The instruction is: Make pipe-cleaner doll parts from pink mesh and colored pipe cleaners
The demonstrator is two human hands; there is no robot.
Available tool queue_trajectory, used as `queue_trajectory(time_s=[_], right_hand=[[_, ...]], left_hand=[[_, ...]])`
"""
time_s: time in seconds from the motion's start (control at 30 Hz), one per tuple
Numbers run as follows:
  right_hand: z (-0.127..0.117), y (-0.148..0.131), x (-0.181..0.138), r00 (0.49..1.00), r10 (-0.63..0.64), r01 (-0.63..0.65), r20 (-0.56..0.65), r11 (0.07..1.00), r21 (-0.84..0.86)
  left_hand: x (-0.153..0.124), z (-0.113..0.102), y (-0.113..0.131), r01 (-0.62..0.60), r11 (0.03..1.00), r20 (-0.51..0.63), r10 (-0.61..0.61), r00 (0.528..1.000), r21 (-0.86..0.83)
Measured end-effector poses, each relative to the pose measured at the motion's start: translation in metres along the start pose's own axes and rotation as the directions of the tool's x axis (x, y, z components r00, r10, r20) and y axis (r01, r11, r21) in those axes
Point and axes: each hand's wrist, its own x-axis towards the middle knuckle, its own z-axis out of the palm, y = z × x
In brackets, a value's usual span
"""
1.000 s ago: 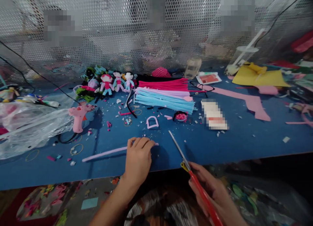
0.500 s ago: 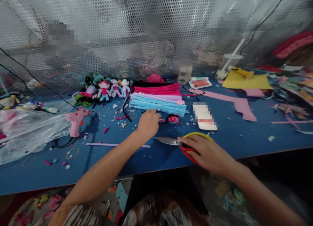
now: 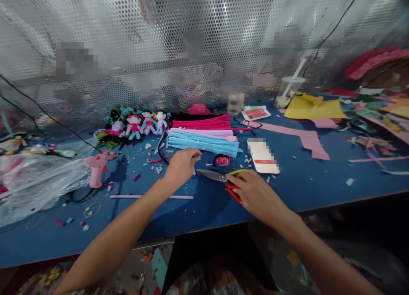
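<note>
**Hands at scissors, frame centre**

Head view: right hand (image 3: 255,195) lies on the scissors (image 3: 223,178), fingers closed over red/yellow handles. Left hand (image 3: 180,167) curled, pinching smth small, cannot tell what, just below the blue pipe cleaners (image 3: 204,142).

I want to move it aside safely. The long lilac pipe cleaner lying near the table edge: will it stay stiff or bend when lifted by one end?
The lilac pipe cleaner is long and very thin, so it would probably sag or bend if lifted by one end. It looks light and may slide easily on the blue table. Its fuzzy surface should make it unlikely to roll.
</note>
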Motion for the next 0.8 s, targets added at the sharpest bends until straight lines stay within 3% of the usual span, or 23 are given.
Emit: queue_trajectory(time_s=[0.1,0.17,0.23,0.3,0.37,0.47,0.6,0.7,0.8], right_hand=[[-0.001,-0.002,0.008,1.0,-0.009,0.008,-0.029,1.0,-0.021],[-0.004,-0.009,0.019,0.996,-0.033,0.037,-0.077,0.998,0.054],[-0.009,-0.021,0.037,0.989,-0.048,0.081,-0.137,0.967,0.242],[-0.011,-0.035,0.059,0.989,-0.009,0.084,-0.148,0.859,0.506],[-0.01,-0.048,0.081,0.994,0.061,0.024,-0.092,0.696,0.717],[-0.004,-0.059,0.105,0.993,0.108,-0.012,-0.052,0.525,0.851],[0.003,-0.064,0.113,0.989,0.137,-0.009,-0.051,0.401,0.916],[0.004,-0.065,0.107,0.987,0.158,-0.035,-0.028,0.38,0.924],[0.005,-0.066,0.102,0.986,0.156,-0.009,-0.063,0.426,0.905]], left_hand=[[-0.016,-0.011,-0.002,0.087,0.909,0.012,-0.089,0.996,-0.407],[-0.023,-0.014,-0.005,0.181,0.729,0.056,-0.192,0.98,-0.661],[-0.026,-0.016,-0.01,0.252,0.483,0.135,-0.264,0.955,-0.839],[-0.028,-0.017,-0.015,0.291,0.272,0.203,-0.309,0.929,-0.917],[-0.028,-0.018,-0.02,0.283,0.151,0.216,-0.354,0.91,-0.947],[-0.029,-0.017,-0.025,0.24,0.053,0.198,-0.412,0.889,-0.969],[-0.03,-0.013,-0.027,0.224,-0.003,0.204,-0.422,0.883,-0.975],[-0.031,-0.009,-0.025,0.231,0.014,0.205,-0.416,0.886,-0.973],[-0.032,-0.007,-0.021,0.251,0.02,0.22,-0.422,0.88,-0.968]])
